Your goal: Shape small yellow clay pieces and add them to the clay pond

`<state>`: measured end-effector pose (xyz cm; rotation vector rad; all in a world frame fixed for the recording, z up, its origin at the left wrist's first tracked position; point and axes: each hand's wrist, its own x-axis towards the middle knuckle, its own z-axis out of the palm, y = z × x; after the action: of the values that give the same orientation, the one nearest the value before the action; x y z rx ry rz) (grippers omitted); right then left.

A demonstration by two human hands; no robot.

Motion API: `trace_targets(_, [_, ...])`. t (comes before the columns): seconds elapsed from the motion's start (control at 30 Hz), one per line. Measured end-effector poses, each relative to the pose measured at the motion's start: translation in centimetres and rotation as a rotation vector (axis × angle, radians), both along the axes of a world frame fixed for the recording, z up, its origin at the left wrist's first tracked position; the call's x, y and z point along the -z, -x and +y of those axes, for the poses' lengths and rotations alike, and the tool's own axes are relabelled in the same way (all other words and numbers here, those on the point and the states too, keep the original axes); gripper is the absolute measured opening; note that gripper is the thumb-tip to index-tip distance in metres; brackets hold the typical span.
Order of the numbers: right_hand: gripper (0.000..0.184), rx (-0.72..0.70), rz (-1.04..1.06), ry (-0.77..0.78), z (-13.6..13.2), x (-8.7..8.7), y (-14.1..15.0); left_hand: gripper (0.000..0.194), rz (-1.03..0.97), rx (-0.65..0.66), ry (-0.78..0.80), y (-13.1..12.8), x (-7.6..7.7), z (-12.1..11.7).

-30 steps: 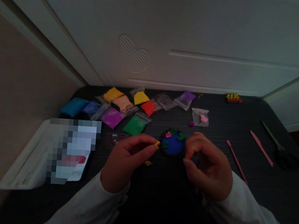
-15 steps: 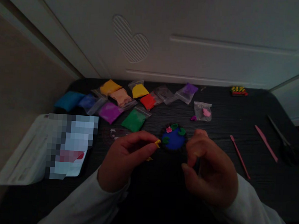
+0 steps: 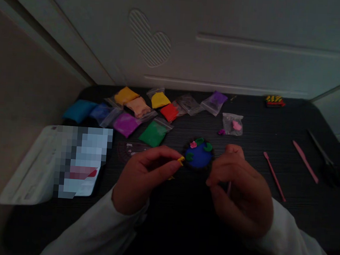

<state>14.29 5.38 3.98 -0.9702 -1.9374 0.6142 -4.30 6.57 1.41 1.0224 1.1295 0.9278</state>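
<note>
My left hand [image 3: 144,182] pinches a small yellow clay piece [image 3: 181,160] between thumb and fingertips. Just below those fingers, another bit of yellow clay [image 3: 170,178] lies on the table. Across from it, my right hand [image 3: 239,190] is closed, thumb against bent fingers. A thin pale sliver shows inside its curl, too dark to name. Between and behind the hands sits a round clay pond [image 3: 198,156] with a blue middle and a dark rim. Green leaf shapes [image 3: 207,147] and a pink flower [image 3: 193,144] rest on it.
Bags of coloured clay, such as a green one [image 3: 155,133], spread along the back left. A phone [image 3: 86,183] and a white packet [image 3: 28,172] lie left. Two pink tools [image 3: 274,175] and scissors [image 3: 326,158] are at right. A white panel [image 3: 235,62] rises behind.
My right thumb and fingers have come together, where a gap showed before. The left hand still pinches the yellow clay, now turned slightly. The whole view has shifted a little.
</note>
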Motion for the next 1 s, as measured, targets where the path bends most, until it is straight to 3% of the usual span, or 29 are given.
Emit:
trace_targets(0.2, [0.013, 0.150, -0.144, -0.112, 0.2, 1.1, 0.1, 0.011, 0.247, 0.090, -0.247, -0.3, -0.5, -0.3])
trace_targets(0.37, [0.013, 0.156, -0.173, -0.141, 0.3, 1.3, 0.3, 0.010, 0.341, 0.192, -0.329, -0.5, -0.6, -0.4])
trace_targets(1.0, [0.012, 0.122, -0.221, -0.136, 0.2, 1.5, 0.3, 0.011, 0.334, 0.226, -0.249, -0.8, -1.2, -0.6])
